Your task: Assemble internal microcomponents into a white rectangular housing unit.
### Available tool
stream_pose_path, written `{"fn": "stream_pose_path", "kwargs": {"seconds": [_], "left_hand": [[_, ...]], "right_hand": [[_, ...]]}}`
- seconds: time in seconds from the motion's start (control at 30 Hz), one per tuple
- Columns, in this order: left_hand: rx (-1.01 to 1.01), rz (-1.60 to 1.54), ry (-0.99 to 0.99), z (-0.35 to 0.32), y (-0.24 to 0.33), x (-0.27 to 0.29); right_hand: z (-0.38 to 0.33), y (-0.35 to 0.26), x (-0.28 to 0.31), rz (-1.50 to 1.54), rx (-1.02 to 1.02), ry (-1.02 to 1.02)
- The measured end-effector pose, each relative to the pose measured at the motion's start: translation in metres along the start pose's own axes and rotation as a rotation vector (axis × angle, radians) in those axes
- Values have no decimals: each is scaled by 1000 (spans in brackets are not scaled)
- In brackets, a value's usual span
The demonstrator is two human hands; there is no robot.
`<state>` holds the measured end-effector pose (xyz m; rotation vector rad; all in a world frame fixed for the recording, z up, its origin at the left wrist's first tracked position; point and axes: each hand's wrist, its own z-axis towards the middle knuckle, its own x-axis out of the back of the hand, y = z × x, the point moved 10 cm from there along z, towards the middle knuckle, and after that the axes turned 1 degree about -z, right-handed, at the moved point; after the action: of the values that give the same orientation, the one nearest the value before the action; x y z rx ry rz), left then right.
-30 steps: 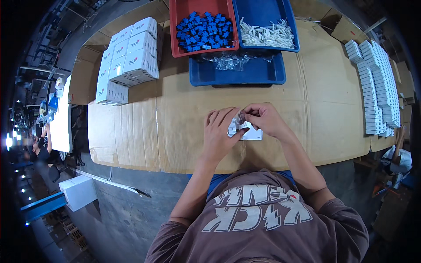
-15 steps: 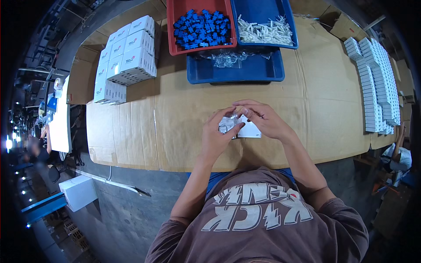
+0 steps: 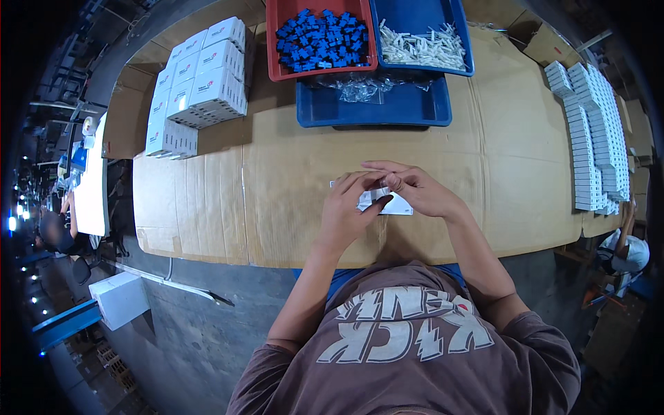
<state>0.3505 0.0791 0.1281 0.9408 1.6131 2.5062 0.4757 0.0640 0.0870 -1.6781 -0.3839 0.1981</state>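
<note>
Over the cardboard-covered table, my left hand [image 3: 344,213] curls its fingers around a small, crinkled clear plastic bag [image 3: 366,200]. The bag's far part is hidden behind those fingers. My right hand [image 3: 430,196] touches the left fingertips, its thumb and index finger pinched together at the bag's upper edge. What sits in that pinch is too small to make out. Beneath both hands lies a flat white card or small box [image 3: 400,205], partly covered.
Beyond my hands stand a blue tray [image 3: 373,119] with clear bags, a red bin [image 3: 274,70] of blue plastic parts and a blue bin [image 3: 467,63] of whitish pieces. White boxes [image 3: 216,93] are stacked left, more white boxes [image 3: 588,138] right. Other people sit at both sides.
My fingers have drawn closer together, and the right thumb and index finger now pinch at the left fingertips. Less of the clear bag shows. The view has shifted slightly.
</note>
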Motion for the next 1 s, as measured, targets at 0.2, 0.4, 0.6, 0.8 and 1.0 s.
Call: {"fn": "stream_pose_path", "kwargs": {"seconds": [0.2,0.4,0.6,0.8,1.0], "left_hand": [[20,-72,28,-1,-7,0],[181,-94,-24,-15,-28,-12],[200,-149,-63,-23,-21,-24],[397,-323,-140,-41,-24,-46],[402,-379,-181,-50,-7,-61]], "right_hand": [[-2,-6,-10,-26,48,-113],[0,-24,20,-227,-66,-124],[23,-34,117,-351,-112,111],[68,-76,237,-825,55,621],[127,-73,269,-1244,87,655]]}}
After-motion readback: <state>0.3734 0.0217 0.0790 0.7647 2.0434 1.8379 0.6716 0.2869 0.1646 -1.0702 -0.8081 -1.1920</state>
